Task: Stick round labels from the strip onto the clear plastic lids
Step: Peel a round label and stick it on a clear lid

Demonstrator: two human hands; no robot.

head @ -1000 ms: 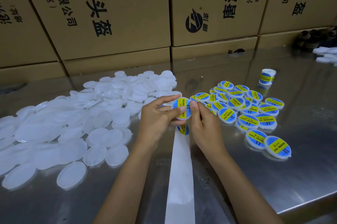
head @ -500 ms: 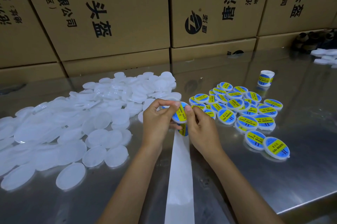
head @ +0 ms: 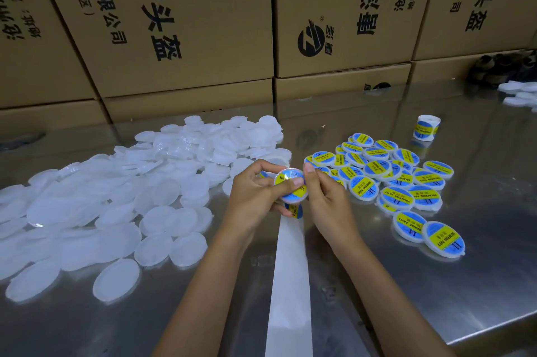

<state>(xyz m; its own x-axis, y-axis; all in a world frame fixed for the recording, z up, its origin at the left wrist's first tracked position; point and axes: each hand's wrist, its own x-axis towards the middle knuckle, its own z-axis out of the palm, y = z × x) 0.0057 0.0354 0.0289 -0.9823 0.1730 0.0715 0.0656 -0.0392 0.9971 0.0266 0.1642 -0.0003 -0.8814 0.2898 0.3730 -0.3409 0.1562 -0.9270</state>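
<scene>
**Pressing a label flat on the lid I hold**

My left hand (head: 255,196) curls round the lid (head: 290,185), thumb laid across its face, so the disc stays put while I work on it. My right hand (head: 325,202) pinches the lid's far edge, fingertip up on the rim, which looks to me like smoothing the blue and yellow label down so no bubble stays under it. I hold the lid lifted above the steel table (head: 436,298), directly over the strip (head: 289,284), so the next label (head: 295,210) is just below my fingers.

The strip is plain white backing paper, smooth and matte, running toward me off the table edge. Blank lids (head: 116,196) lie heaped to my left: thin, round, frosted clear plastic, slippery and overlapping. Finished lids (head: 401,179) pile up to my right, each glossy with its printed sticker, within easy reach for dropping this one. A small roll of labels (head: 425,127) stands farther back. Cardboard cartons (head: 174,22) wall in the rear of the polished, reflective tabletop.
</scene>
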